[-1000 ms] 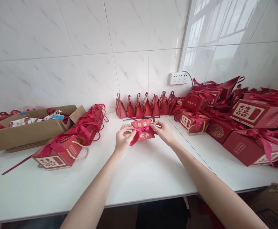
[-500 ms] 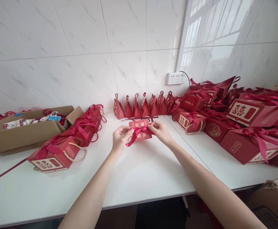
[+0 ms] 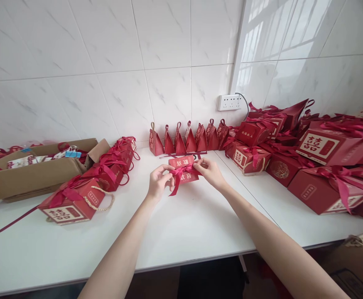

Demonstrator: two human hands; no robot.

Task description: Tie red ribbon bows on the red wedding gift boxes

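Observation:
A small red gift box [image 3: 186, 169] with gold characters lies on the white table [image 3: 175, 232] in front of me. A dark red ribbon [image 3: 177, 179] crosses its middle, with one tail hanging toward me. My left hand [image 3: 158, 182] pinches the ribbon at the box's left side. My right hand [image 3: 209, 172] pinches the ribbon at the box's right side. Both hands have fingers closed on the ribbon.
A row of small red pyramid boxes [image 3: 189, 139] stands against the tiled wall. Ribboned red boxes [image 3: 75, 201] line up at left beside an open cardboard carton [image 3: 35, 174]. Large red gift boxes [image 3: 318, 166] pile up at right. A wall socket [image 3: 229, 102] sits above them.
My left hand has drawn its fingers together on the ribbon and shifted slightly right; the ribbon tail hangs a little closer to the box. The right hand has barely moved.

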